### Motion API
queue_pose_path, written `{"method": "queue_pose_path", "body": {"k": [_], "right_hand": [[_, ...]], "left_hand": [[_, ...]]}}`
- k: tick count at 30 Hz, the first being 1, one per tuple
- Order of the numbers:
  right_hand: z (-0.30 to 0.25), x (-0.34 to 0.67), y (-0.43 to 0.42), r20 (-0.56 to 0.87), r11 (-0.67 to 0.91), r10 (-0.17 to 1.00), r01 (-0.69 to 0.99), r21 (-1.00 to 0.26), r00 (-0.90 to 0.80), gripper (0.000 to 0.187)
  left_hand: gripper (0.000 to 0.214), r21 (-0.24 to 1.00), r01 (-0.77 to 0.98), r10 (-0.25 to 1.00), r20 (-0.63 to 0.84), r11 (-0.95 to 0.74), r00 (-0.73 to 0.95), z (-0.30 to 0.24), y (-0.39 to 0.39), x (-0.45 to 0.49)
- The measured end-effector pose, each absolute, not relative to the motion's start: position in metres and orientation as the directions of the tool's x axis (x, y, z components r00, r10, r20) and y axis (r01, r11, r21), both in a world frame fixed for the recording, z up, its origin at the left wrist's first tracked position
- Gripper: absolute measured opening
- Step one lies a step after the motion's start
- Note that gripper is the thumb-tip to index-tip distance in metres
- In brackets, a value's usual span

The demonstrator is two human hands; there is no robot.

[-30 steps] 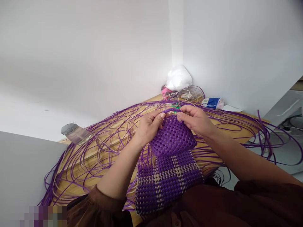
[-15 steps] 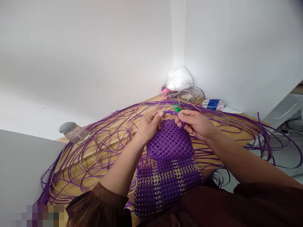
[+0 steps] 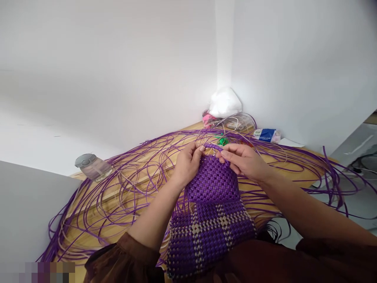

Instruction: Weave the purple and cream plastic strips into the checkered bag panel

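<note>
A woven purple basket [image 3: 213, 184] stands on the table in front of me, its lower side in a purple and beige check [image 3: 206, 232]. At its far top edge is a short braided purple strip [image 3: 213, 147], curving between my two hands. My left hand [image 3: 190, 161] pinches the strip's left end between thumb and fingers. Thumb and fingertips of my right hand [image 3: 241, 159] are closed on the strip's right end, just above the weave. What lies under the fingertips is partly hidden.
Long purple and beige strands [image 3: 118, 196] fan over the wooden table [image 3: 141, 157] and hang past its right edge. A lidded jar [image 3: 93, 167] stands at the left. Toward the corner lie a white plastic bag [image 3: 225, 103], green material [image 3: 223, 140] and a blue-and-white packet [image 3: 267, 135].
Both hands sit slightly lower in the picture, with the strip still between them. My right hand's fingers have shifted on the strip. The whole view has tilted a little.
</note>
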State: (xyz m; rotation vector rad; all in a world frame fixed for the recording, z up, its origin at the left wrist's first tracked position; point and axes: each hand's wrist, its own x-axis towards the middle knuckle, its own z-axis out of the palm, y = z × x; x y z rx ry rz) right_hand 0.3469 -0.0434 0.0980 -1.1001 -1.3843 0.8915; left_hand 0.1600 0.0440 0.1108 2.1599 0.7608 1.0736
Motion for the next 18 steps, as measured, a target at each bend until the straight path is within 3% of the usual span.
{"method": "queue_pose_path", "body": {"k": [4, 14, 18], "right_hand": [[0.1, 0.343, -0.047, 0.409, 0.374, 0.91, 0.293, -0.88, 0.067, 0.026], [0.091, 0.344, -0.051, 0.473, 0.381, 0.874, 0.455, -0.805, 0.106, 0.027], [0.081, 0.344, -0.056, 0.588, 0.465, 0.809, 0.605, -0.646, 0.005, 0.021]], "left_hand": [[0.023, 0.694, 0.2, 0.686, 0.546, -0.692, 0.481, 0.108, 0.041, 0.159], [0.02, 0.679, 0.1, 0.635, 0.61, -0.727, 0.474, 0.095, 0.043, 0.158], [0.02, 0.555, 0.171, 0.564, 0.688, -0.814, 0.456, 0.082, 0.041, 0.148]]}}
